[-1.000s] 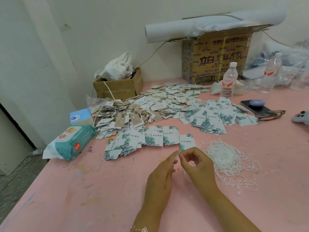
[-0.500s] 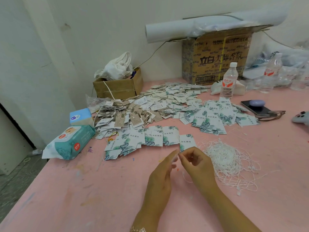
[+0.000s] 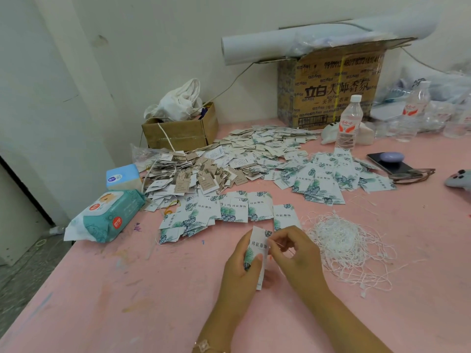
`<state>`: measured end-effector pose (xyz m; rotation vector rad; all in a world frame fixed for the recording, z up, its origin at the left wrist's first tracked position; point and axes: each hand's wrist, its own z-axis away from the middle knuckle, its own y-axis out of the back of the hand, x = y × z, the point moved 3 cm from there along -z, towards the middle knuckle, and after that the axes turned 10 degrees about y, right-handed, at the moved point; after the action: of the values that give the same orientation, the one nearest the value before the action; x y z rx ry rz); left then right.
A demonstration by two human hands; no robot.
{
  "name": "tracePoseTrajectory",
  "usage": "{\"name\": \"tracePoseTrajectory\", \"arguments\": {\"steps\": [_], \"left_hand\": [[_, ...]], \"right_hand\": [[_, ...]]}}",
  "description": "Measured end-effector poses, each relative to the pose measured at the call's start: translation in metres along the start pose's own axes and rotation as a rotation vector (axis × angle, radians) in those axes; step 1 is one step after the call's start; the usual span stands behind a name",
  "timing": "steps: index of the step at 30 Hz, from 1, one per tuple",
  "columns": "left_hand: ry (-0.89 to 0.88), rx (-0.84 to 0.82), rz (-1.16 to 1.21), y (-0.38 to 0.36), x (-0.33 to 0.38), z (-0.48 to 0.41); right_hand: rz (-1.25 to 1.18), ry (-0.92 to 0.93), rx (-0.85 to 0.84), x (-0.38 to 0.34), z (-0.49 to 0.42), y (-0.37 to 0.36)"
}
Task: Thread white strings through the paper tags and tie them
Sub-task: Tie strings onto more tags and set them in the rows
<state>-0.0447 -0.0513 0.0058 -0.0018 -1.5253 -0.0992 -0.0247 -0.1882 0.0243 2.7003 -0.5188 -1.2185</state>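
From my remote seat, my landmark is the loose tangle of white strings (image 3: 344,243) on the pink surface (image 3: 127,301). Just left of that tangle, both hands meet over one white rectangular paper tag with a green leaf print (image 3: 258,247), held upright and lifted off the surface. The left hand (image 3: 239,266) has its grip clamped on the tag's lower half, thumb across the printed face. The right hand (image 3: 295,253) pinches at the tag's upper right edge, its grip closed on a single thin white strand (image 3: 280,244); I cannot tell whether the strand is through the hole.

Beyond the tangle and to its left lies an overlapping row of matching leaf-print tags (image 3: 229,210), its nearest card just behind the hands. Further left of the tangle, a teal and white soft pack of wet wipes (image 3: 109,217) overhangs the surface's left edge, which runs diagonally towards me with grey floor (image 3: 23,263) past it. Behind the tangle to the right, a dark flat phone (image 3: 392,166) lies well apart. Between the tangle's left side and that edge, nearer me than the row, the pink surface is open.
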Motion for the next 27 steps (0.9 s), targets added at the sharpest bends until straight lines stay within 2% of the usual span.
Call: {"name": "tracePoseTrajectory", "arguments": {"steps": [8, 22, 27], "left_hand": [[-0.140, 0.013, -0.167, -0.005, 0.007, 0.003], [-0.161, -0.003, -0.183, -0.006, 0.009, 0.006], [-0.118, -0.029, -0.096, -0.004, 0.009, 0.004]], "right_hand": [[-0.184, -0.223, 0.037, 0.002, -0.004, 0.001], [-0.255, -0.229, 0.043, 0.005, -0.004, 0.003], [-0.589, -0.497, 0.033, 0.013, -0.006, 0.000]]}}
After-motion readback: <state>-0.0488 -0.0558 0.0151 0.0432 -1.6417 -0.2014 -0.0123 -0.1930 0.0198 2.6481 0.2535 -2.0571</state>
